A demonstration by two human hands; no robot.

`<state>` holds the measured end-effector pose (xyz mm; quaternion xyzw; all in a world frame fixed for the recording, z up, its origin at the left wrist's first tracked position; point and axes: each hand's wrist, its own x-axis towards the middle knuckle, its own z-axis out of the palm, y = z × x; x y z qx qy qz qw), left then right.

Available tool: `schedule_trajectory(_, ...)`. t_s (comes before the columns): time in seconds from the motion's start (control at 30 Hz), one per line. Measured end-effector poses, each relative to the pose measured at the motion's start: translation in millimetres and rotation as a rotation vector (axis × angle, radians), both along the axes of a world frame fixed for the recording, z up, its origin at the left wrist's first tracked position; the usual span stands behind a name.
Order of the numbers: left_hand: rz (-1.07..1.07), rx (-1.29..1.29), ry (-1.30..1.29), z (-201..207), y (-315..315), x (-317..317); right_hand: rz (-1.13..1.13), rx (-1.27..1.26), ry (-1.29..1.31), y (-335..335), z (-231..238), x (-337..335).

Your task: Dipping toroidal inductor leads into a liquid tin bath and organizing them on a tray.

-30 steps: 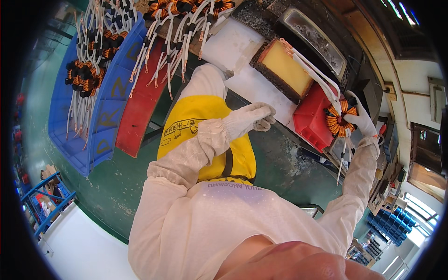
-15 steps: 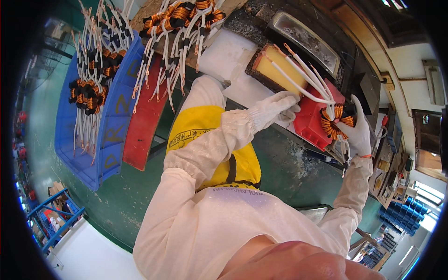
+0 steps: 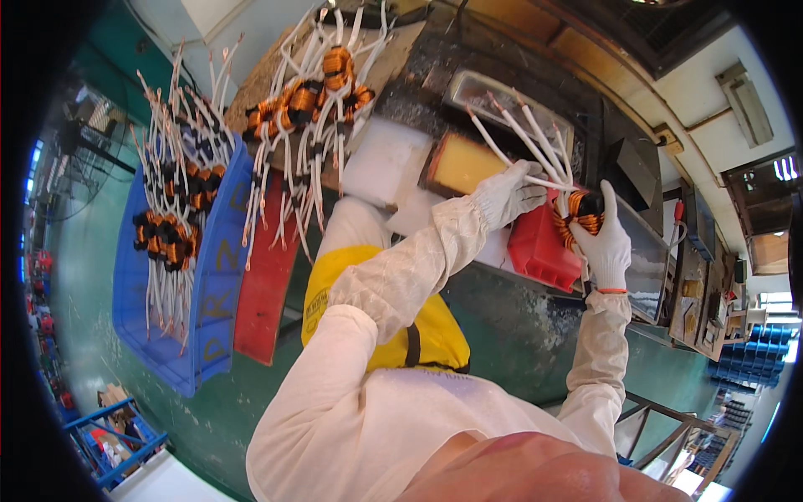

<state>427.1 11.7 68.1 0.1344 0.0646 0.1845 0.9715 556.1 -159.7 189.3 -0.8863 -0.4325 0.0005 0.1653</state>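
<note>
My gloved right hand (image 3: 604, 243) grips a copper-wound toroid coil (image 3: 577, 219) from its right side, thumb across the winding. White insulated leads (image 3: 527, 138) with bare copper-coloured ends rise from the coil toward the upper left, and more hang below it. My gloved left hand (image 3: 512, 197) is closed at one lead that bends left, its fingertips at the lead's end. A red plastic bin (image 3: 539, 251) sits just under the coil. Left of the leads lies a pan with a yellow block or filling (image 3: 465, 163), and behind them is a metal-rimmed rectangular tray (image 3: 477, 88).
A blue crate (image 3: 219, 276) at the left holds several coils with leads. More coils (image 3: 303, 105) lie on the bench's far left, leads hanging over its edge. A white block (image 3: 385, 159) rests beside the yellow pan. A red board (image 3: 266, 293) stands beside the crate.
The coil and my right hand have shifted left, and its leads stand more upright over the tray. My left hand has come onto a lead. The whole view has also tilted somewhat.
</note>
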Motion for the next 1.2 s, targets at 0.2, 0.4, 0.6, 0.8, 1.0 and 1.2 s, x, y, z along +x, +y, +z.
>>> schedule_trajectory(0.2,0.171,-0.101,0.094,-1,18,27,-0.095,-0.111,-0.012,19,8,9)
schedule_trajectory(0.4,0.204,-0.191,0.039,-1,27,45,-0.079,-0.184,-0.052,35,16,17)
schedule_trajectory(0.6,0.214,-0.163,-0.055,-3,31,59,-0.063,-0.196,-0.061,40,9,27)
schedule_trajectory(0.8,0.269,-0.104,0.031,7,24,61,-0.085,-0.206,-0.054,39,12,26)
schedule_trajectory(1.0,0.257,-0.090,0.010,5,24,65,-0.064,-0.197,-0.048,39,11,30)
schedule_trajectory(1.2,0.262,-0.022,0.091,2,25,67,-0.070,-0.217,-0.048,43,14,28)
